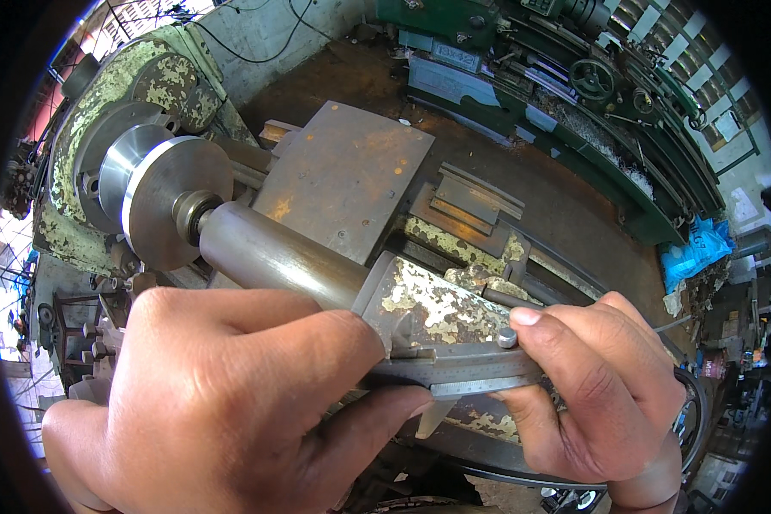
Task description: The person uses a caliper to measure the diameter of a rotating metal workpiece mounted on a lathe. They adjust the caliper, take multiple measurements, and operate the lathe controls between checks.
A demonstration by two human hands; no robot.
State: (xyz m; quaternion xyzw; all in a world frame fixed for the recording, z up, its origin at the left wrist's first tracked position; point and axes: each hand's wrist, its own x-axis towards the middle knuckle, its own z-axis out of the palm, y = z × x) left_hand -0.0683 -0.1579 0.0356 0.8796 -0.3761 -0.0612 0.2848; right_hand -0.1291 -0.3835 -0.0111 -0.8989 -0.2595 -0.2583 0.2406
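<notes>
A grey metal rod [274, 253] sat in the round chuck [176, 201] of an old green lathe [103, 103] at the upper left of the frame. In the lower middle, both hands held a steel caliper [454, 373] against the rod's near end. The left hand [223, 403] closed its grip on the caliper's left end with the palm facing down, while the right hand [600, 385] pinched the caliper's right part, its thumb by the small screw [507, 338].
</notes>
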